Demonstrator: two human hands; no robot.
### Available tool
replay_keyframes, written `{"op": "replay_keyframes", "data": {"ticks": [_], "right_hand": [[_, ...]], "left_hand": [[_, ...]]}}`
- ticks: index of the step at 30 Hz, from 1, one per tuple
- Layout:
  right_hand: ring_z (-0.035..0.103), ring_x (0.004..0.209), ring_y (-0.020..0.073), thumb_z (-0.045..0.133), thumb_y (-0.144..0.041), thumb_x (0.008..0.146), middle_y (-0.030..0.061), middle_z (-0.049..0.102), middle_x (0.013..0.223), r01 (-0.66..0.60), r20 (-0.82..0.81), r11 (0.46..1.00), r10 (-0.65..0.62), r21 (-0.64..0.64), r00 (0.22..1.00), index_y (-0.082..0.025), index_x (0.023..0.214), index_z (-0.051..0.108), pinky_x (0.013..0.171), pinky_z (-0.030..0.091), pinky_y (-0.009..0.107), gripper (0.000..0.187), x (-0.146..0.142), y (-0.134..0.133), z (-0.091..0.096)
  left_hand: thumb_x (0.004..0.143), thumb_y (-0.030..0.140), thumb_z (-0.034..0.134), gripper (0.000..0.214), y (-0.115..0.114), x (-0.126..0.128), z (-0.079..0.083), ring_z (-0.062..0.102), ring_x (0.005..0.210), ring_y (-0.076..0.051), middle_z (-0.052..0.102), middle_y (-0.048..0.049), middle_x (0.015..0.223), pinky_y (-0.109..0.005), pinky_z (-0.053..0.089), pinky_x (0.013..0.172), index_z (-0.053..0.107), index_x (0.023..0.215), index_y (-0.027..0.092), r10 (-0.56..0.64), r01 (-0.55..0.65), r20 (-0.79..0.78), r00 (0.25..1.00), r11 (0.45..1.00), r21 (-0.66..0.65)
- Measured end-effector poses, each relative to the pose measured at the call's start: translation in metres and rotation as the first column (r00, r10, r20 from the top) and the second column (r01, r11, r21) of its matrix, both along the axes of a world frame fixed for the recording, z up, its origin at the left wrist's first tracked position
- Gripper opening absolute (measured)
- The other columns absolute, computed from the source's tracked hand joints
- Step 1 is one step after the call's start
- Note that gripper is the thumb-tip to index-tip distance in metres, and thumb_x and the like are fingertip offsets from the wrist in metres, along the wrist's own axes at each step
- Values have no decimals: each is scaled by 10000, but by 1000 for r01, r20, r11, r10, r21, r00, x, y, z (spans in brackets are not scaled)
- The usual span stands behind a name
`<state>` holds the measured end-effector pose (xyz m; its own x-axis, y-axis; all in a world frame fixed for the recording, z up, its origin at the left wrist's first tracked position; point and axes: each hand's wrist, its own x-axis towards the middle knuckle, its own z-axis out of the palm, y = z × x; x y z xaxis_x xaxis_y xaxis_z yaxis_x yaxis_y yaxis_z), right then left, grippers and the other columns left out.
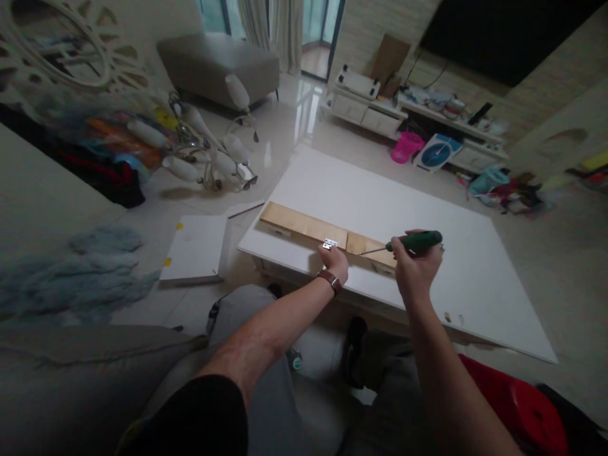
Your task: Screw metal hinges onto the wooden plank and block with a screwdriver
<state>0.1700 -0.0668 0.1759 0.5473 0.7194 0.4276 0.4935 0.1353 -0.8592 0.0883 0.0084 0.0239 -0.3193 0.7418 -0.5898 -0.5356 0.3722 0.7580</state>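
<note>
My right hand (420, 266) is closed round the green handle of a screwdriver (418, 240). The shaft points left, and its tip is close to the front edge of a long wooden board (304, 223). My left hand (335, 261), with a brown-strapped watch on its wrist, pinches a small silvery metal plate with holes (330, 243), which looks like a hinge, at the board's edge. The board lies on a large white panel (380, 196). The left fingertips are partly hidden.
Small loose pieces (448, 316) lie near the panel's front edge. On the floor to the left are a white board (194, 247) and a chandelier with several white shades (209, 149). A red object (532, 405) stands at the lower right, close to my right forearm.
</note>
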Motion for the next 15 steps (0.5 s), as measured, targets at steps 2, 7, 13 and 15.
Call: {"op": "replay_keyframes", "data": {"ticks": [2,7,13,15], "right_hand": [[674,637,163,832,-405,737,-2,720,796,-29,64,999,30,-21,997,-202,1004,646,641,573,341,383,-6,-4,11],[714,682,194,851,-451,740,31,759,833,-75,138,997,79,-32,987,-200,1010,650,674,591,361,420,-20,-13,33],[704,666,187,839,-465,764,26,761,821,-85,153,996,86,-16,984,-198,1009,654,676,580,352,407,-29,-16,36],[703,673,188,838,-462,768,26,761,827,-103,139,995,103,-6,985,-199,1010,651,674,576,347,403,-28,-14,32]], "left_hand": [[920,62,557,259,-1,2,13,579,920,-198,548,-22,952,-306,441,849,403,882,268,46,-46,2,999,997,-54],[898,27,564,286,-6,4,35,613,1000,-202,578,-36,991,-307,454,891,407,844,261,109,-101,72,991,990,-102],[879,23,568,286,-18,8,32,616,1037,-201,575,-36,988,-307,474,876,399,836,249,88,-79,136,987,994,-69],[878,50,585,270,-21,6,27,625,1015,-198,573,-32,971,-294,477,833,407,845,250,48,-49,179,983,999,-1]]}}
